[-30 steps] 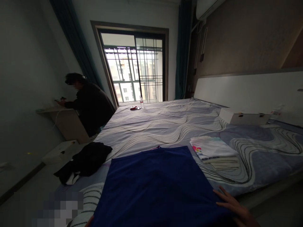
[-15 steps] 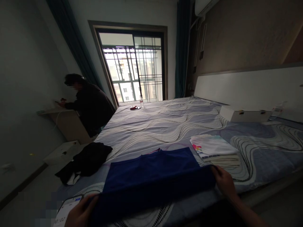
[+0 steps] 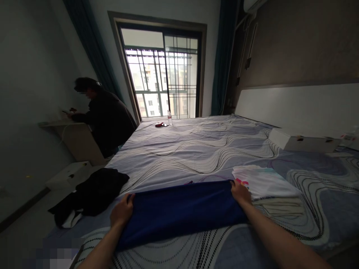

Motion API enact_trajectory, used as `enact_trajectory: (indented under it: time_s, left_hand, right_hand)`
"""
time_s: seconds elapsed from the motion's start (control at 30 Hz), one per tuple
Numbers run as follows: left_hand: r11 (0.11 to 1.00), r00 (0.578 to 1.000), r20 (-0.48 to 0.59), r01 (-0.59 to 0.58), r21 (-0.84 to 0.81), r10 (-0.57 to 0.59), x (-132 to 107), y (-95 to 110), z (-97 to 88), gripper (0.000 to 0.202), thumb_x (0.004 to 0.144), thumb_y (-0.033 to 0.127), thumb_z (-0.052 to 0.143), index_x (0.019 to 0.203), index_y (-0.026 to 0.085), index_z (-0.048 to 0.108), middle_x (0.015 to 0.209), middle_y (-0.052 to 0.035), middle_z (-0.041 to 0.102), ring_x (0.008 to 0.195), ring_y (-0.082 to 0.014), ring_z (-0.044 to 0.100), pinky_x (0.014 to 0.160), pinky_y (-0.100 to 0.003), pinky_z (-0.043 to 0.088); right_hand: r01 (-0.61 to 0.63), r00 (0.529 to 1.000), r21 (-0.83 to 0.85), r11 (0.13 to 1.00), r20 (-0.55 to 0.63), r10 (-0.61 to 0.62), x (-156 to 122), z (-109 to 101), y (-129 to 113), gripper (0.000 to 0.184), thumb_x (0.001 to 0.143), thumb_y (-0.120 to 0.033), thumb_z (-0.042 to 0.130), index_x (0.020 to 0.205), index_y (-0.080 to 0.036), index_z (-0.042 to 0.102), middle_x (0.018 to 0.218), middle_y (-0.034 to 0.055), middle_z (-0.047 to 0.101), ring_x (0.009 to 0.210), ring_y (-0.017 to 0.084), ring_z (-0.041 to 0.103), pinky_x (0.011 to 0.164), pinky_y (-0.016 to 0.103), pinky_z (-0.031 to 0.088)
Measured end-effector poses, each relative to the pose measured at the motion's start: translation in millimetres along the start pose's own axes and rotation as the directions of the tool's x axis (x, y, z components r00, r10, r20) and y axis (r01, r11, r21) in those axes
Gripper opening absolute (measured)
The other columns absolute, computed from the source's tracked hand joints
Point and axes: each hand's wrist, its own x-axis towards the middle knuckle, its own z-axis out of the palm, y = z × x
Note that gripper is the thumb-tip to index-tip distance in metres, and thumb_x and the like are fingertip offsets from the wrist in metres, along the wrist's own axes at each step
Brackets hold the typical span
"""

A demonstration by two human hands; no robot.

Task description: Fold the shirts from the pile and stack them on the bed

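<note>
A dark blue garment [image 3: 179,209] lies folded in half across the near part of the bed [image 3: 196,149]. My left hand [image 3: 122,211] is closed on its far left corner. My right hand [image 3: 240,192] grips the far right corner, pressing it down beside a stack of folded white clothes [image 3: 266,183]. A bit of red trim peeks out at the garment's far edge.
A black garment [image 3: 92,192] lies heaped at the bed's left edge. A white box [image 3: 305,142] rests by the headboard. A water bottle [image 3: 169,117] and a red item [image 3: 159,124] sit at the far end. Another person [image 3: 106,116] stands at a desk by the window.
Both hands carried the garment's near edge forward over the far edge, folding it in half. The phone seen by my left hand half a second ago is out of sight.
</note>
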Motion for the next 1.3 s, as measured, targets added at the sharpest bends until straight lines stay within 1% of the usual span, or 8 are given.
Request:
enact_trajectory:
  time_s: [0.23,0.33,0.43,0.53,0.6,0.9,1.13,1.3]
  left_hand:
    - [0.994,0.994,0.101,0.017,0.106,-0.028,24,18,-11.0,0.055,0.092,0.061,0.033,0.118,0.026,0.066,0.111,-0.0131,0.073,0.102,-0.0340,0.067,0.082,-0.042,0.050]
    - [0.962,0.998,-0.055,-0.017,0.273,0.033,4,60,-9.3,0.053,0.093,0.046,0.040,0.132,0.014,0.058,0.121,-0.0219,0.066,0.111,-0.0384,0.063,0.087,-0.048,0.050]
    - [0.886,0.893,-0.176,-0.353,0.300,0.415,-43,111,16.3,0.053,0.095,0.034,0.037,0.140,0.010,0.052,0.143,-0.0220,0.053,0.133,-0.0345,0.049,0.105,-0.047,0.043]
    - [0.706,0.720,0.030,-0.686,0.176,0.693,-87,146,54.9,0.052,0.098,0.030,0.033,0.147,0.021,0.047,0.156,-0.0087,0.044,0.146,-0.0254,0.036,0.116,-0.044,0.034]
    - [0.685,0.700,0.115,-0.714,0.145,0.705,-102,153,71.9,0.053,0.098,0.030,0.034,0.149,0.028,0.044,0.160,-0.0045,0.038,0.149,-0.0255,0.031,0.119,-0.049,0.029]
    - [0.883,0.928,0.144,-0.371,0.289,0.342,-60,91,36.3,0.061,0.098,0.056,0.031,0.153,0.032,0.036,0.163,-0.0092,0.030,0.151,-0.0305,0.026,0.119,-0.054,0.024]
    - [0.907,0.967,0.128,-0.252,0.337,0.221,-43,30,11.6,0.063,0.097,0.058,0.025,0.155,0.035,0.029,0.167,-0.0050,0.021,0.152,-0.0300,0.021,0.116,-0.060,0.025]
    - [0.919,0.974,0.114,-0.221,0.326,0.194,-45,23,9.9,0.062,0.097,0.056,0.023,0.155,0.035,0.028,0.167,-0.0054,0.019,0.152,-0.0288,0.022,0.117,-0.060,0.023]
  right_hand:
    - [-0.063,0.994,-0.051,0.997,0.084,0.067,22,-10,-2,0.043,0.101,-0.043,0.036,0.117,-0.020,0.069,0.117,0.0140,0.070,0.108,0.028,0.066,0.088,0.037,0.048]
    - [-0.083,0.996,-0.082,0.993,0.015,0.084,6,-17,-34,0.044,0.095,-0.036,0.050,0.132,-0.014,0.060,0.129,0.0205,0.063,0.120,0.033,0.059,0.097,0.044,0.044]
    - [0.184,0.963,-0.112,0.976,-0.177,-0.202,-47,1,-91,0.061,0.095,-0.035,0.048,0.152,-0.015,0.039,0.155,0.0212,0.038,0.145,0.037,0.031,0.114,0.053,0.027]
    - [0.566,0.824,-0.022,0.824,-0.020,-0.566,-107,38,-143,0.058,0.100,-0.045,0.034,0.157,-0.031,0.030,0.165,0.0038,0.025,0.152,0.031,0.015,0.120,0.057,0.011]
    - [0.596,0.799,0.024,0.802,0.079,-0.596,-128,56,-158,0.057,0.102,-0.046,0.026,0.158,-0.033,0.026,0.165,0.0007,0.023,0.153,0.028,0.012,0.120,0.061,0.003]
    - [0.402,0.911,-0.092,0.911,0.145,-0.387,-57,37,-87,0.069,0.099,-0.063,0.029,0.157,-0.027,0.029,0.165,0.0056,0.025,0.151,0.029,0.017,0.120,0.058,0.005]
    - [0.306,0.950,-0.200,0.931,0.123,-0.286,-40,26,-35,0.067,0.101,-0.059,0.026,0.158,-0.025,0.027,0.166,0.0032,0.021,0.152,0.025,0.014,0.121,0.056,0.008]
    - [0.131,0.984,-0.231,0.964,0.146,-0.099,-38,10,-48,0.063,0.102,-0.052,0.026,0.157,-0.021,0.029,0.165,0.0075,0.021,0.152,0.031,0.017,0.115,0.070,0.004]
